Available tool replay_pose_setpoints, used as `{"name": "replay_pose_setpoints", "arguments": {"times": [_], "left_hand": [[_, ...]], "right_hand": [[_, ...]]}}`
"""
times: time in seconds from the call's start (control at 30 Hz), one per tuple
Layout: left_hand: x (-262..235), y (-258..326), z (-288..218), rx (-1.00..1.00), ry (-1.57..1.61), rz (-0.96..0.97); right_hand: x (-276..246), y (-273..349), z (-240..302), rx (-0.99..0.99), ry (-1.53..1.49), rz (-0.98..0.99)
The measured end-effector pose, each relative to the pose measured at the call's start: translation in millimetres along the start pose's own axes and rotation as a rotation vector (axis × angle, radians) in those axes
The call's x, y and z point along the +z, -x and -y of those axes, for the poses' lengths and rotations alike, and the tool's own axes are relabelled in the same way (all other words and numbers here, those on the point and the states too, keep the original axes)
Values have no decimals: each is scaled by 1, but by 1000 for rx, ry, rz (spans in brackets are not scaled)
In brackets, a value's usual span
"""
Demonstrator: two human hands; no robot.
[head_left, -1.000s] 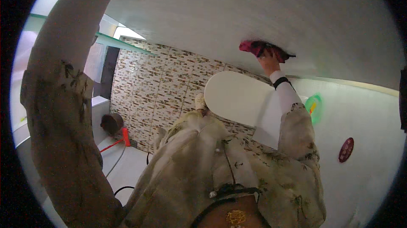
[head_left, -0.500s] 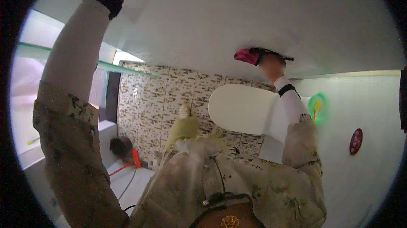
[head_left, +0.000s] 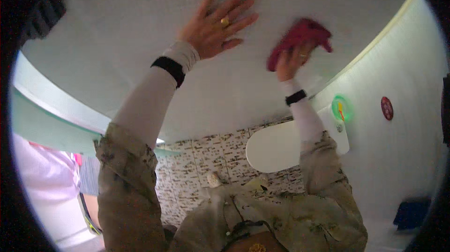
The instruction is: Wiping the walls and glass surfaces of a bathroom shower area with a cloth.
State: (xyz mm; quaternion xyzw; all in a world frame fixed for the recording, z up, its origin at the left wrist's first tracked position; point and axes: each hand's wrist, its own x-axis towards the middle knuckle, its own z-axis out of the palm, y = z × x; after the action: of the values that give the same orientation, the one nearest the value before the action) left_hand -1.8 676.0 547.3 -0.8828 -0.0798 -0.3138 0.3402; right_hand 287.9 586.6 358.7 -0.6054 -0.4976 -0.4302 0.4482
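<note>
My left hand [head_left: 216, 25] lies flat with spread fingers against the pale wall [head_left: 211, 97], a gold ring on one finger and nothing in its grip. To its right, a dark pink cloth [head_left: 300, 34] is pressed on the same wall under my right hand [head_left: 295, 60]. The fingers of that hand are bent over the cloth; its folds and motion blur hide part of them. Both wrists carry black bands over white sleeves.
Below my right forearm stands a white toilet with its lid [head_left: 272, 146] down. Beside it is a green round item [head_left: 341, 107]. The right wall bears a red oval sticker [head_left: 386, 108]. Patterned floor tiles [head_left: 206, 158] lie below; a glass edge [head_left: 51, 121] curves at left.
My left hand has come from the upper left edge into full view, flat on the wall. The cloth in my right hand has moved up the wall. The whole view has tilted upward.
</note>
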Motion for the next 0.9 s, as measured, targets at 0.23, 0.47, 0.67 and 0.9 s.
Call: {"name": "replay_pose_setpoints", "arguments": {"times": [0.23,0.47,0.67,0.9], "left_hand": [[-15,8,8,-13,32,102],[2,5,-1,-24,100,1],[-9,-3,-11,-13,-13,80],[-5,7,-15,-9,-85,36]], "right_hand": [[0,-44,176,-254,-230,161],[-17,-67,99,-294,-150,217],[-35,-100,-67,24,176,160],[-68,-154,-202,348,89,-322]]}}
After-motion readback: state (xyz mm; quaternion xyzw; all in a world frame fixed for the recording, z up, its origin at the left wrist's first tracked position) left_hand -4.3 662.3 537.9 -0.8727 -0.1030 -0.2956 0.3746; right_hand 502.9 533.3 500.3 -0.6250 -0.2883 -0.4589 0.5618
